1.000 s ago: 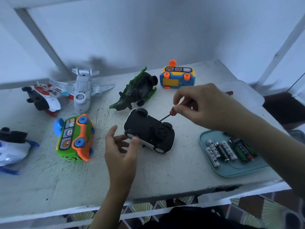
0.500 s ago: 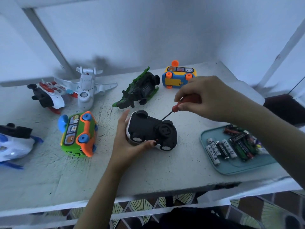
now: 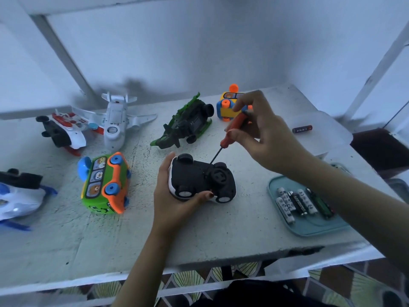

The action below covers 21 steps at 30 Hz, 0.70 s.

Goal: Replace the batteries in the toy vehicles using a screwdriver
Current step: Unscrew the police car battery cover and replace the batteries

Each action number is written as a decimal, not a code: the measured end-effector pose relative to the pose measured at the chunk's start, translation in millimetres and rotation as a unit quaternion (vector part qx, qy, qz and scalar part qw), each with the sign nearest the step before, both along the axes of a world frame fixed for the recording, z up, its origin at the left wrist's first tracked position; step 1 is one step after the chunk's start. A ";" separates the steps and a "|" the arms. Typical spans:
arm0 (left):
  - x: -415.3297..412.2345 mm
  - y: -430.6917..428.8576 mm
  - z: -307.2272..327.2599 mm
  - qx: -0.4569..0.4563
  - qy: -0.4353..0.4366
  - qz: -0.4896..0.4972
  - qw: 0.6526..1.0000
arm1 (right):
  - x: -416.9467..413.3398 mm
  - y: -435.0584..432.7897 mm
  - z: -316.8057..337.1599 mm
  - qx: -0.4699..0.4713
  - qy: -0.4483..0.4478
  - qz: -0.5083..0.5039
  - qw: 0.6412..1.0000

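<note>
Two grips: left hand (image 3: pixel 171 203) on car (image 3: pixel 194 177), right hand (image 3: pixel 267 140) on screwdriver (image 3: pixel 232 131).

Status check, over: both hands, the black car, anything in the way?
Left hand grips the upturned black car. Right hand pinches the red screwdriver, tip at the car's underside. Nothing in the way; batteries lie in the blue tray.

Light is reading dim, bluish, diffuse. A soft dark shadow is smudging the back wall (image 3: pixel 132 85). Lens is bowing the white frame bars (image 3: pixel 62 56) near the edges. The white-blue toy (image 3: pixel 20 200) at the left edge is blurring; centre is showing sharp.
</note>
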<state>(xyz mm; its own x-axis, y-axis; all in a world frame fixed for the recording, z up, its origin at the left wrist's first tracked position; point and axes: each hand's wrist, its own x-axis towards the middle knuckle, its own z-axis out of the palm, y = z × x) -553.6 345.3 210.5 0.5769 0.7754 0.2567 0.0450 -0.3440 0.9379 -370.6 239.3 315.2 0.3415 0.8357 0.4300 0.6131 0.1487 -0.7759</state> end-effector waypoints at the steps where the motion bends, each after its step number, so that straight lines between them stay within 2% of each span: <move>1: -0.3 0.2 -0.4 -0.005 -0.002 -0.005 1.000 | 0.7 1.0 -4.1 0.018 0.004 -0.020 1.000; 4: -0.5 0.6 -1.1 -0.001 -0.004 -0.011 1.000 | 2.9 7.5 -14.9 0.033 0.001 -0.070 0.997; 9: 0.5 0.1 2.7 0.033 -0.018 -0.020 0.999 | 5.7 18.7 -12.9 0.048 0.180 -0.007 0.983; 11: 0.7 -0.3 4.2 0.039 -0.024 -0.023 0.999 | 4.4 20.1 -10.2 0.047 0.196 0.009 0.979; 17: 0.7 -0.2 4.1 0.049 -0.032 -0.027 0.998 | 2.0 31.6 -4.0 0.048 0.115 -0.075 0.989; 21: 1.5 1.4 2.8 0.048 -0.034 -0.031 0.998 | 2.5 35.2 -4.5 0.025 -0.055 -0.177 0.982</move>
